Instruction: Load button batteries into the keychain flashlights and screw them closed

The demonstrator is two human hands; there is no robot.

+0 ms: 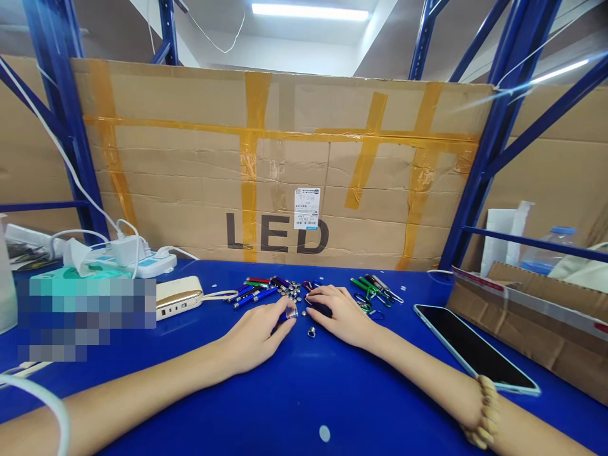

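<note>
My left hand [261, 332] is closed on a small blue cylinder with a silver end [291, 313], held between thumb and fingers. My right hand [339, 313] rests palm down with its fingers spread, close to small silver caps [291, 291] and a few red parts. A loose silver piece [311, 332] lies on the blue table between my hands. Beyond my left hand are several blue, green and red tubes [256, 294]. Past my right hand lie green and silver tubes with clips [377, 288]. Whatever is under my right palm is hidden.
A white and gold power bank [179, 297] and a power strip [152, 263] with cables stand at the left. On the right are a phone [477, 348] and an open cardboard box [532, 329]. A tall cardboard sheet [199, 183] walls off the table [285, 405] behind.
</note>
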